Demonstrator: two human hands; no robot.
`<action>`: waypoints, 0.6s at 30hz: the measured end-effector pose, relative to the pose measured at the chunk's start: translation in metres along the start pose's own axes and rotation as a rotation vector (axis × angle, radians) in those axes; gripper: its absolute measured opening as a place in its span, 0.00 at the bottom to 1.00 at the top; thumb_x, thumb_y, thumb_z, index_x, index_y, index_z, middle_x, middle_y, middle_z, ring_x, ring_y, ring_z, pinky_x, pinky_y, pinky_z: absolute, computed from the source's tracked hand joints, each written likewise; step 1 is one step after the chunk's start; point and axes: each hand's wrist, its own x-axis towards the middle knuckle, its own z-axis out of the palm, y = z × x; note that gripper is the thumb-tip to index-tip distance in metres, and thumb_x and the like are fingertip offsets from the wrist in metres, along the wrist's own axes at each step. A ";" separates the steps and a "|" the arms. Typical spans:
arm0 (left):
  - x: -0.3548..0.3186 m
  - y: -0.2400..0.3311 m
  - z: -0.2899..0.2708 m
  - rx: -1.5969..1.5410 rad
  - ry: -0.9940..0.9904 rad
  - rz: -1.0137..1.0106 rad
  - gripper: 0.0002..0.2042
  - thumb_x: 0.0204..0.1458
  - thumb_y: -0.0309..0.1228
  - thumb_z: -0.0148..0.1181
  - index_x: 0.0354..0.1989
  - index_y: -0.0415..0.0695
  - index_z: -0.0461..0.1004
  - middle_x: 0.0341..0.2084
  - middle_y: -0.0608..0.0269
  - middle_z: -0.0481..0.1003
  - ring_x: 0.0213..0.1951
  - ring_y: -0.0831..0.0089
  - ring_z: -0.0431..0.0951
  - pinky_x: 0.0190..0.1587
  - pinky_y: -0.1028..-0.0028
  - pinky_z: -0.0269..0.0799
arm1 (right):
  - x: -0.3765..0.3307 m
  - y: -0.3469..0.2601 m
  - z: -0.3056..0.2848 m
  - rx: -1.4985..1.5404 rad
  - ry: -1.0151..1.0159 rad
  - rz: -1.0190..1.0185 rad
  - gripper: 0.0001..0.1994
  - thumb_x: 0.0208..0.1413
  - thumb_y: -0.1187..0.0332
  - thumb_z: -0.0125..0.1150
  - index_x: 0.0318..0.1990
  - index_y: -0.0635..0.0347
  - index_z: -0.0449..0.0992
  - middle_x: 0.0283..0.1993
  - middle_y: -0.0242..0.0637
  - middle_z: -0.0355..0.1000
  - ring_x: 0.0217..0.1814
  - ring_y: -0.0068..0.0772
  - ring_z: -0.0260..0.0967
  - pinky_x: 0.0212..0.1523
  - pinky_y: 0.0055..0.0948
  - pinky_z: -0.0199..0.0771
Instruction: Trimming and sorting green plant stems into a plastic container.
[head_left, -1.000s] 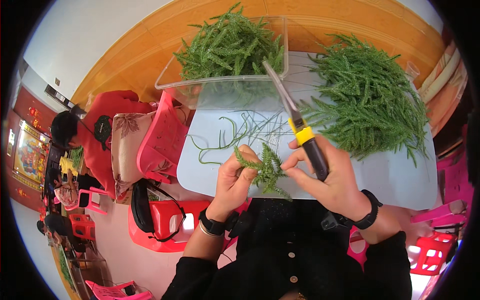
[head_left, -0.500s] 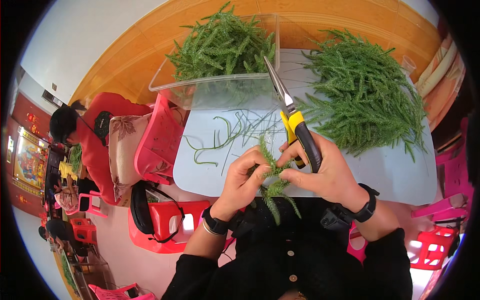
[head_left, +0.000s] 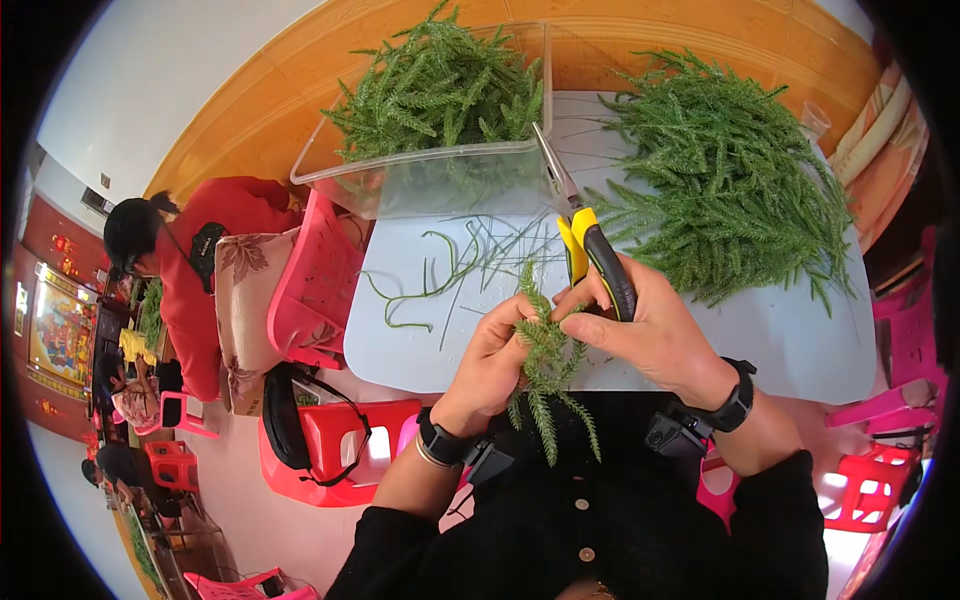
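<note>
A feathery green artificial sprig hangs in front of me at the table's near edge, its lower fronds pointing toward my body. My left hand is closed on it from the left side. Long-nose pliers with yellow and black handles rest in my right hand, the jaws pointing away from me. The thumb and forefinger of that same hand pinch the top of the sprig. Part of the sprig's stem is hidden behind my fingers.
Loose green stems and thin wires lie on the pale table. A clear plastic bin full of sprigs stands behind, with a large sprig pile at right. At left are a red stool and a person in red.
The sprig has turned between my hands, so its fronds now hang together more downward. Both hands and the pliers have shifted slightly.
</note>
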 end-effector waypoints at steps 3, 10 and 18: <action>0.001 0.000 0.001 -0.037 0.007 -0.030 0.04 0.54 0.29 0.45 0.28 0.45 0.61 0.23 0.73 0.64 0.24 0.86 0.63 0.25 0.85 0.59 | 0.000 -0.002 0.000 0.059 -0.001 0.025 0.16 0.41 0.72 0.62 0.24 0.57 0.55 0.31 0.36 0.69 0.33 0.18 0.60 0.34 0.19 0.60; 0.001 -0.004 -0.002 -0.016 0.013 0.023 0.05 0.54 0.30 0.45 0.28 0.45 0.61 0.22 0.73 0.64 0.23 0.86 0.63 0.24 0.86 0.59 | 0.000 0.002 -0.001 0.014 0.008 0.015 0.16 0.40 0.73 0.61 0.25 0.56 0.55 0.32 0.37 0.69 0.33 0.17 0.60 0.34 0.19 0.61; 0.000 -0.009 -0.010 0.242 0.018 0.225 0.05 0.52 0.27 0.46 0.26 0.42 0.62 0.21 0.72 0.62 0.24 0.86 0.60 0.27 0.85 0.56 | -0.002 0.000 -0.002 -0.127 0.030 0.004 0.15 0.38 0.74 0.60 0.23 0.57 0.54 0.31 0.37 0.70 0.37 0.23 0.62 0.39 0.24 0.62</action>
